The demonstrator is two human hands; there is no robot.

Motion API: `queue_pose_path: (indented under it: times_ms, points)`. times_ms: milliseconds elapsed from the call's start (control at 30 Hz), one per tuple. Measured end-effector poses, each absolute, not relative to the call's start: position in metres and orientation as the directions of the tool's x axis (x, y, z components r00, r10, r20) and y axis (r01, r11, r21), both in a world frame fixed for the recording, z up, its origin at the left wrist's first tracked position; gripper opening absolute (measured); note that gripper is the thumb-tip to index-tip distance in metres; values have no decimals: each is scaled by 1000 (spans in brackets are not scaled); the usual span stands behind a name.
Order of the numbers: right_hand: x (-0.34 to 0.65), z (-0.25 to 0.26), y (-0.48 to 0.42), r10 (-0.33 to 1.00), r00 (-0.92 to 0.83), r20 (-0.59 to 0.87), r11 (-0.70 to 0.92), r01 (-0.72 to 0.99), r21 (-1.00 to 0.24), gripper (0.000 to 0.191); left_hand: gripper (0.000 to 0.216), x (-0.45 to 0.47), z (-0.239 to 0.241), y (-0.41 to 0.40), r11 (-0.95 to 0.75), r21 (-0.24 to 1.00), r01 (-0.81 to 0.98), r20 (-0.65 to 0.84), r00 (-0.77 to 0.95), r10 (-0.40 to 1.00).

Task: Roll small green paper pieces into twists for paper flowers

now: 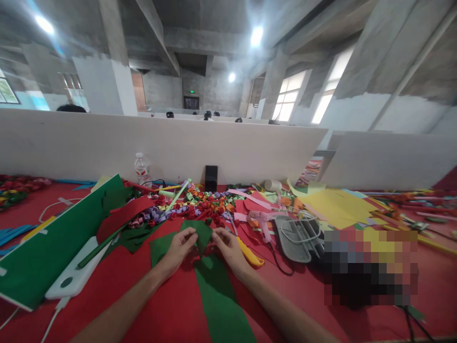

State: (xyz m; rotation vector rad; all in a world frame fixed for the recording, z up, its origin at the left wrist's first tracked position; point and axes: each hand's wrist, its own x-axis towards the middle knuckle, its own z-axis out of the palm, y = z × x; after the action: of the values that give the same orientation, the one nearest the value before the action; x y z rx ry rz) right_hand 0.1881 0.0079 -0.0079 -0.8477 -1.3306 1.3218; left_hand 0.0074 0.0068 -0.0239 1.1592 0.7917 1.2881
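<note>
My left hand (181, 247) and my right hand (228, 247) meet at the middle of a red work table (167, 309). Both pinch a small piece of dark green paper (202, 236), the left at its left edge, the right at its right edge. The fingers of both hands are closed on it. A long green paper strip (219, 300) lies on the table under and between my forearms. Just right of my right hand lie scissors with a yellow handle (250, 253).
A heap of small rolled paper flowers (194, 205) lies beyond my hands. A green sheet (50, 243), a white power bank (73, 274), a pink glue gun (262, 221), a grey fan (298, 233), yellow paper (335, 205) and a water bottle (142, 169) surround them. A white partition (160, 147) backs the table.
</note>
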Motion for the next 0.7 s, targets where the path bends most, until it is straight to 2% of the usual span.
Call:
queue_pose_path:
  times_ms: [67,267,500,700]
  points:
    - [194,-2,9,949,-164,270,258,-90,-962,33,31,8,-26,14,-75,935,-346,131,141,981]
    - [202,-6,18,947,-241,211,178,-150,-972,35,49,6,-24,29,19,977,-214,38,259,965]
    - [202,-15,24,929,-296,222,182,-160,-970,33,50,-1,-24,21,-12,988,-154,53,263,963]
    - [202,-12,20,943,-267,196,166,-131,-977,35,39,0,-21,19,4,994,-114,29,283,959]
